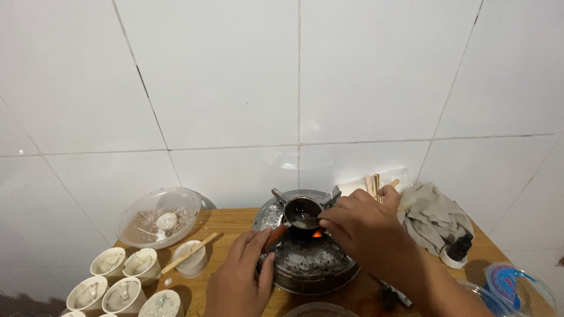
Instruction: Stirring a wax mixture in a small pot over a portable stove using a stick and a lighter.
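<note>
Head view, looking down: white tiled wall [294,76] fills most of what I see, with the wooden table [235,220] pushed against it. Round metal burner [305,264] sits mid-table toward the near edge, a small flame [318,234] glowing orange at its centre. Over that flame, a little dark pan [302,212], its reddish handle [274,236] pinched in my left hand [241,282], fingers closed around it. My right hand [358,226] comes across from the right, fingertips pinched together at the pan's rim; what they hold, I cannot tell. Grey rag [432,214] lies bunched toward the right edge. Clear glass bowl [160,217] at the left rear. White cups [108,261] cluster at the near left corner, one more cup [191,261] holding a wooden stick [191,252]. Small dark-capped bottle [458,251] stands beside the rag.
</note>
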